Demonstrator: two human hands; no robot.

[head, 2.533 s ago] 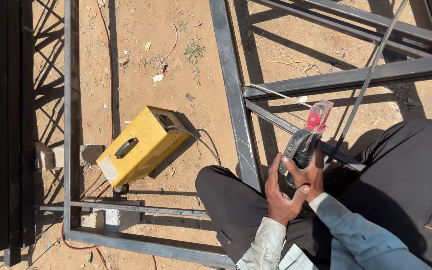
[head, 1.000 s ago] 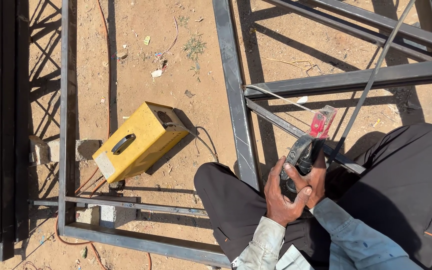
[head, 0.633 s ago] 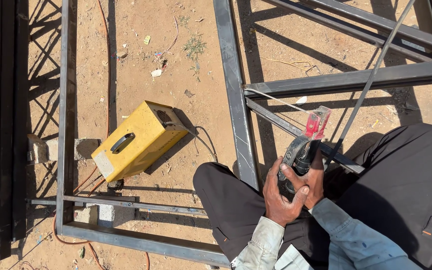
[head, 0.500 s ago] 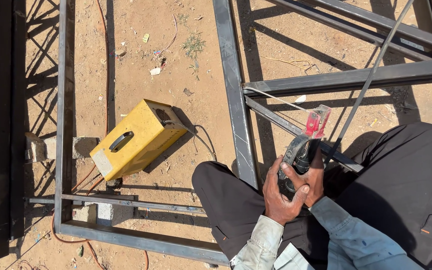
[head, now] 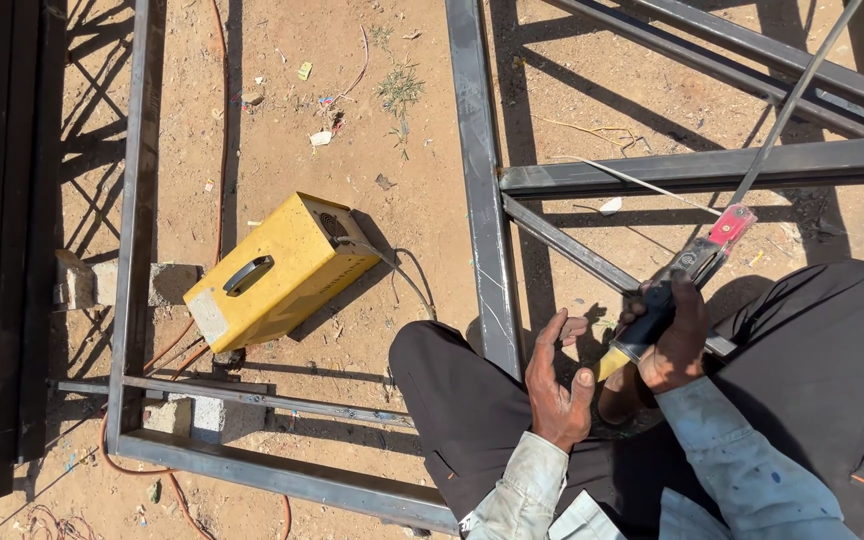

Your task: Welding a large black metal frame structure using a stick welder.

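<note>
Currently: right hand (head: 674, 345) clamped around grip of welding electrode holder (head: 667, 295), red-tipped head up beside diagonal bar of steel frame (head: 477, 190), over lap. Left hand (head: 558, 390) free, fingers loosely apart, just beside holder's yellow butt end, resting near knee. Yellow welding machine (head: 277, 270) on sandy ground, inside frame's left bay, cable attached.

Outdoor yard in hard, bright sunlight. The floor is dry sandy ground (head: 282, 120) strewn with small litter and a tuft of weeds (head: 399, 90). Long dark shadows of bars stripe the sand. Concrete blocks (head: 167, 284) sit on the dirt; an orange cable (head: 220, 90) trails across it.
</note>
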